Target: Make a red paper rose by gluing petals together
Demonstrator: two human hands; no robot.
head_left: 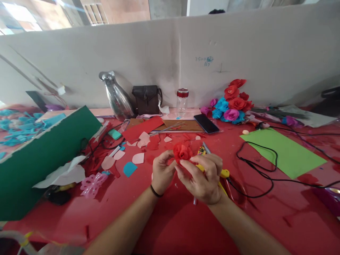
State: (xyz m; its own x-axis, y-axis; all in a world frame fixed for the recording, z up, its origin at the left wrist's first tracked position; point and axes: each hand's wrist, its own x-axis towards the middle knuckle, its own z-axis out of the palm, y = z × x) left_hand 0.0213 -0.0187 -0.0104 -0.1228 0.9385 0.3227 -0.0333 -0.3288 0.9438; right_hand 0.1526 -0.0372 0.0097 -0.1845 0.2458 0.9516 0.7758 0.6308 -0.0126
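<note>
A red paper flower [182, 152] with ruffled petals is held up between both hands over the red table [164, 219]. My left hand [163, 170] pinches it from the left side and below; a dark band circles that wrist. The fingers of my right hand [203, 177] press on the lower right of the petals. Partly behind my right hand lies a yellow-handled tool [225, 173] with a black cord, its kind mostly hidden. Cut paper petals in pink [138, 158] and blue [130, 169] are scattered left of my hands.
A steel jug [117, 97], dark bag [147, 99], glass jar [182, 102] and phone [206, 123] line the back. Finished paper flowers [232, 104] stand at the back right. Black cord [261, 170] loops beside a green sheet [287, 152]. A green board [50, 159] stands at left.
</note>
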